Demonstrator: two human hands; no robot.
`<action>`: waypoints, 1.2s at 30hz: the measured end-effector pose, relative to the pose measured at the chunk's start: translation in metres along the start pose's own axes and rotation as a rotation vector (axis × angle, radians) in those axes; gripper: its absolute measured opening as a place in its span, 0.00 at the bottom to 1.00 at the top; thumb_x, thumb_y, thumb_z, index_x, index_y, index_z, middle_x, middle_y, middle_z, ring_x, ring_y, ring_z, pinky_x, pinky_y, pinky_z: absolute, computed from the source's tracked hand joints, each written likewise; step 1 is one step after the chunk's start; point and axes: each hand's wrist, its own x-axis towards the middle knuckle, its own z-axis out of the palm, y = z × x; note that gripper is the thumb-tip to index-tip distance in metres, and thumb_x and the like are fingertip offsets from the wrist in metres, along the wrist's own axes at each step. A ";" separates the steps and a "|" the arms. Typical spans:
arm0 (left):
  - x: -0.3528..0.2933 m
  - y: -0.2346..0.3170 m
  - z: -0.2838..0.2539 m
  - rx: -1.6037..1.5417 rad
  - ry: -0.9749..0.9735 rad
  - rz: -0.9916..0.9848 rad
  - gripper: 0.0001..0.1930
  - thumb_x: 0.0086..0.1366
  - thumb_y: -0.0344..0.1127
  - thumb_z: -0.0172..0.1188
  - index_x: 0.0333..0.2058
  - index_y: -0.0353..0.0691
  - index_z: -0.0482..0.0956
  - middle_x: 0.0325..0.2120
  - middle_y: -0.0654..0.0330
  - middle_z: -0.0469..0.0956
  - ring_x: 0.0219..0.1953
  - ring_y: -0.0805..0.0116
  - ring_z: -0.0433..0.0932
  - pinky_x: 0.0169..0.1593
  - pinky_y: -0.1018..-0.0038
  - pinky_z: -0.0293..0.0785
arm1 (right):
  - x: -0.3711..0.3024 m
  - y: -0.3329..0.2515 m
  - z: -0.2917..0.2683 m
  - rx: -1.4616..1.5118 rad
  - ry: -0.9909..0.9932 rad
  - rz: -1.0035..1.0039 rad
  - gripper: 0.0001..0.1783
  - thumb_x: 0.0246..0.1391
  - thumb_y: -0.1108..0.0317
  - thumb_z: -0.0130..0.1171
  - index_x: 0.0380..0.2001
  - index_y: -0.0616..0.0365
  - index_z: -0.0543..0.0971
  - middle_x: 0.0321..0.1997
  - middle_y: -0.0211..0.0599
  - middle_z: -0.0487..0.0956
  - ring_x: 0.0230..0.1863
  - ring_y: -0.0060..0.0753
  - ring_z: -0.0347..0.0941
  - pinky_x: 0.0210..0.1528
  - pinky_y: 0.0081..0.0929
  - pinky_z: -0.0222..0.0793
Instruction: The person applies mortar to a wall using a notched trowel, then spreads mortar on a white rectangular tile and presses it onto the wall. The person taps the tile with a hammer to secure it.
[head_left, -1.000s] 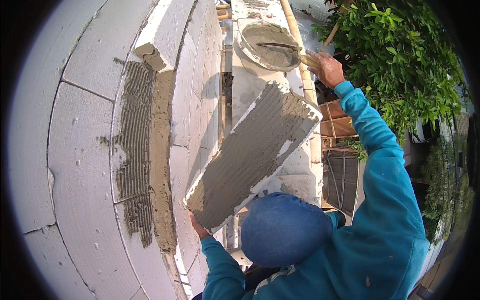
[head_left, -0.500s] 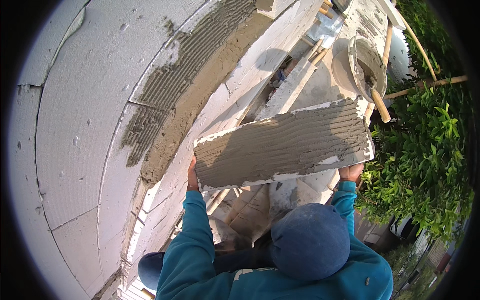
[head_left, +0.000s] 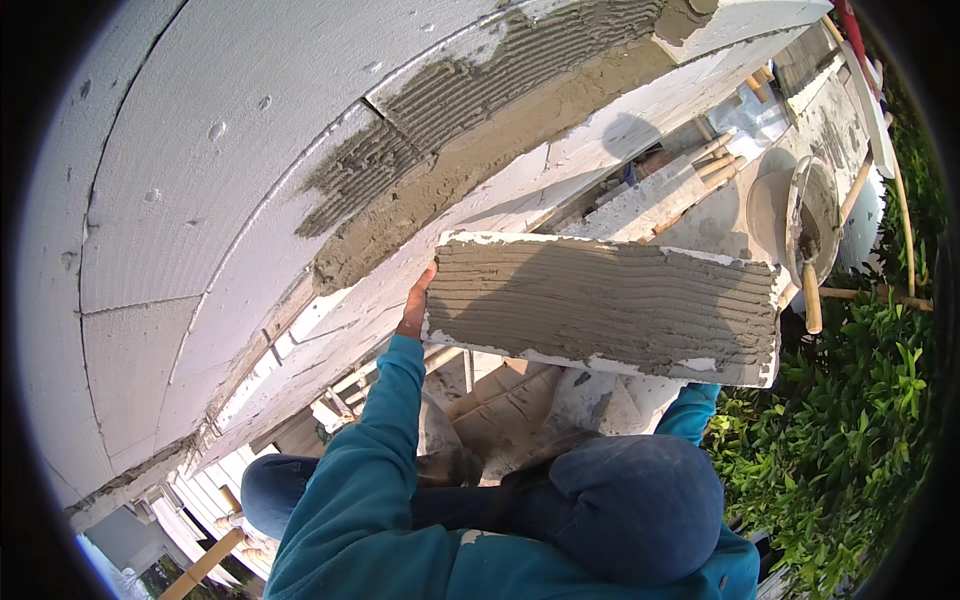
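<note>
A long white building block [head_left: 600, 305], its upper face coated with combed grey mortar, is held up in front of me. My left hand [head_left: 415, 300] is closed on its left end. My right arm, in a teal sleeve [head_left: 690, 412], reaches under the right end; the block hides that hand. Beyond the block to the left is a white block wall [head_left: 240, 130]. A strip of ridged mortar [head_left: 520, 65] runs on its face, and a smoother mortar bed [head_left: 480, 165] lies on the ledge below.
A bucket [head_left: 812, 215] with mortar stands at the far right, a wooden-handled tool [head_left: 812, 310] leaning over its rim. Bamboo poles [head_left: 860, 190] and green leaves [head_left: 820, 470] border the right side. My bent knees [head_left: 640, 510] are just below the block.
My view has turned, so the wall and bucket sit farther right. The block has tilted, its right end now lower than before, and my right hand has gone out of sight beneath it.
</note>
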 end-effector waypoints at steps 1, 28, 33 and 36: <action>-0.002 0.001 0.000 0.026 0.025 0.015 0.39 0.61 0.64 0.58 0.60 0.39 0.70 0.58 0.55 0.71 0.59 0.62 0.69 0.63 0.71 0.60 | -0.002 -0.001 -0.001 0.000 0.004 0.004 0.27 0.67 0.52 0.43 0.62 0.57 0.68 0.62 0.38 0.72 0.61 0.41 0.69 0.63 0.43 0.65; -0.206 0.138 -0.079 -0.251 0.005 -0.041 0.35 0.67 0.61 0.49 0.63 0.43 0.64 0.60 0.50 0.68 0.56 0.52 0.72 0.59 0.55 0.70 | 0.053 0.084 0.097 0.031 -0.097 0.204 0.25 0.67 0.55 0.45 0.61 0.56 0.68 0.61 0.36 0.72 0.59 0.38 0.70 0.61 0.40 0.68; -0.209 0.163 -0.071 -0.360 0.018 -0.007 0.34 0.67 0.60 0.51 0.62 0.42 0.65 0.57 0.52 0.71 0.54 0.55 0.73 0.58 0.59 0.72 | 0.093 0.104 0.155 0.060 -0.157 0.216 0.25 0.67 0.56 0.45 0.61 0.56 0.68 0.61 0.36 0.73 0.59 0.38 0.70 0.61 0.40 0.68; -0.214 0.171 -0.065 -0.321 0.026 0.076 0.35 0.66 0.62 0.52 0.62 0.42 0.65 0.57 0.53 0.70 0.55 0.55 0.72 0.57 0.59 0.72 | 0.095 0.113 0.169 0.069 -0.177 0.228 0.24 0.67 0.56 0.45 0.61 0.56 0.68 0.61 0.35 0.73 0.59 0.38 0.70 0.60 0.40 0.68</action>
